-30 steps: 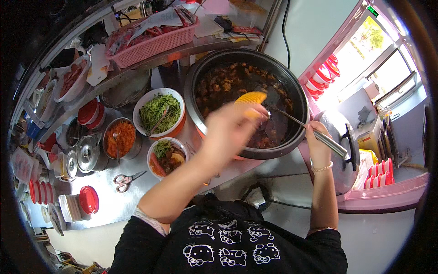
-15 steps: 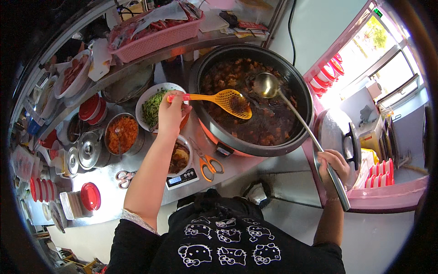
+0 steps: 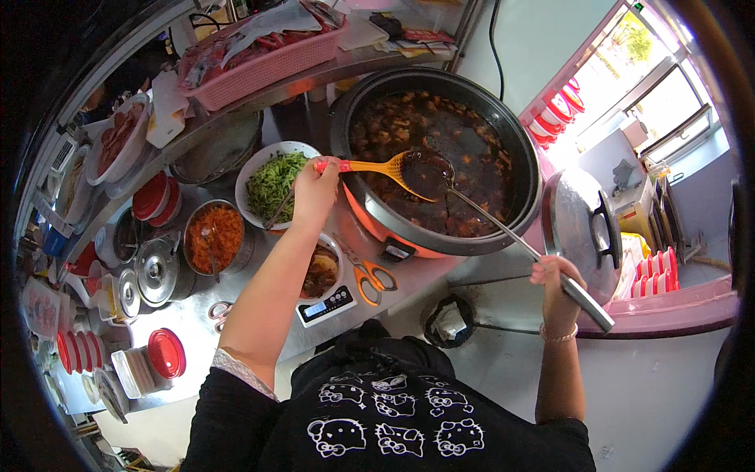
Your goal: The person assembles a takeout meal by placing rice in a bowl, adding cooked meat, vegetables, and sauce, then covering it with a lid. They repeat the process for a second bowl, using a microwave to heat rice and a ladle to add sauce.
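Observation:
My left hand (image 3: 316, 189) is closed round the red handle of a yellow-orange slotted spoon (image 3: 381, 167), whose bowl is over the large black-rimmed pot (image 3: 344, 126). Dark brown broth with chunks fills the pot. In my right hand (image 3: 560, 287) is the long handle of a metal ladle (image 3: 503, 226). The ladle's head meets the spoon's bowl at the broth's surface; dark liquid covers much of both, so I cannot tell which lies on top. Below my left wrist, a white bowl (image 3: 334, 252) of brown food sits on a digital scale (image 3: 330, 305).
Orange-handled scissors (image 3: 370, 283) lie beside the scale. A bowl of green shreds (image 3: 271, 179) and a pot of orange shreds (image 3: 214, 236) stand left of the big pot. A large metal lid (image 3: 568, 228) leans at right. Overhead, a shelf bears a pink basket (image 3: 271, 71).
The ladle's head has come down and left from above the broth to the slotted spoon's bowl. My right hand has moved up and slightly left. The view has shifted a little.

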The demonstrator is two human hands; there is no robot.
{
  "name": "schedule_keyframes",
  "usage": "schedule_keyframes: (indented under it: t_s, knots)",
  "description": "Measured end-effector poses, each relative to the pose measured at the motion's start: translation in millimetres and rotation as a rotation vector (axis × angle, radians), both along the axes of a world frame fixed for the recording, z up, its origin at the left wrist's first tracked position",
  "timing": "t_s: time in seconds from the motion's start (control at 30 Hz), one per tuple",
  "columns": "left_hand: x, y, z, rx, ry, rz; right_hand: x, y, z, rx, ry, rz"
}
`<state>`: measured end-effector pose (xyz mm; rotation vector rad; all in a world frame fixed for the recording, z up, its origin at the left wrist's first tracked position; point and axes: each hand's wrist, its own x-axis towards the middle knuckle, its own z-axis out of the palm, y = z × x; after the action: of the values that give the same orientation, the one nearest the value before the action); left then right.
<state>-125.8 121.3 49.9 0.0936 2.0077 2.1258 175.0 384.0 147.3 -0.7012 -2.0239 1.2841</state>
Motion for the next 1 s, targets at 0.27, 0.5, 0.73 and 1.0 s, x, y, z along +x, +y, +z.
schedule_keyframes:
  t_s: [0.27,0.5,0.73,1.0]
  knots:
    - [-3,-5,1,0.019,-0.049,-0.021,-15,-10,-3,0.34,-0.037,0.207]
    - [-6,-9,2,0.064,-0.061,-0.054,-14,-7,14,-0.024,0.013,-0.003]
    - [-5,-10,14,0.011,-0.082,-0.048,-26,-5,8,0.064,-0.001,0.086]
    - [108,-130,-43,0.266,-0.081,0.434,-30,5,30,-0.072,-0.006,-0.074]
